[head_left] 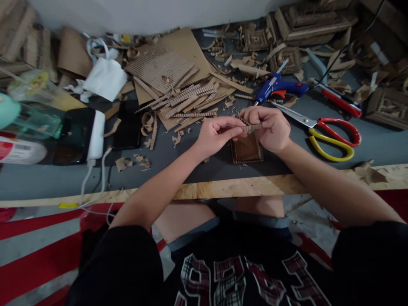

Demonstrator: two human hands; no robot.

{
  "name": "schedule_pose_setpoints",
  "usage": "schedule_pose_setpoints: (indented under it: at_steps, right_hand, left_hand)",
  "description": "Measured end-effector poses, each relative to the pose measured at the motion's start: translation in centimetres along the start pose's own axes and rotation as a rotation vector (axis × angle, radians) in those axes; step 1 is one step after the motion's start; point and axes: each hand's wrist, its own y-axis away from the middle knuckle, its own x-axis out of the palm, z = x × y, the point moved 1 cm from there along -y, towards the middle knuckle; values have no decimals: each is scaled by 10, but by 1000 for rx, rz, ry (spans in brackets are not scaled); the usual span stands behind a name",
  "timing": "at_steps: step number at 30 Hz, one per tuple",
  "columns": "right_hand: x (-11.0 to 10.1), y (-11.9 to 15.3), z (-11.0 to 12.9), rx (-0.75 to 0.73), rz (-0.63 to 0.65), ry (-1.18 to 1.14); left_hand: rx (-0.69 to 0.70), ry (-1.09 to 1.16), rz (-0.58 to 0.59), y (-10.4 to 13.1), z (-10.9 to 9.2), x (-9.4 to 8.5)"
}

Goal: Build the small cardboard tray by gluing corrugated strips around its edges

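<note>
A short corrugated cardboard strip (251,127) is pinched between both hands near the middle of the table. My left hand (218,135) has its thumb and fingertips closed on the strip's left end. The fingers of my right hand (270,127) are curled round its right end. Directly below them, a small rectangular cardboard piece with raised corrugated edges (247,149) lies on the table, its far part hidden by the hands. A blue glue gun (276,88) lies just beyond my right hand, and scissors with red and yellow handles (333,134) lie to its right.
Cut strips (194,100) and cardboard sheets (162,66) lie beyond my left hand. A phone (127,129), a white power bank with a cable (96,136) and bottles (22,148) are at the left. Layered cardboard pieces (312,23) stand at the back right. A red-handled cutter (341,102) lies behind the scissors.
</note>
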Motion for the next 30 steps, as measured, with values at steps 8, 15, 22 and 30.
schedule_pose_setpoints:
  at_steps: [8,15,22,30]
  right_hand:
    - [-3,1,7,-30,0,254]
    - [-6,10,-4,-218,-113,821]
    - [-6,11,-6,-403,-62,858]
    - [-3,8,-7,-213,-94,774]
  left_hand:
    - [142,-255,10,-1,8,-12]
    - [260,-567,-124,-2,17,-17]
    - [321,-689,-276,-1,13,-19]
    - [415,-725,-342,0,19,-21]
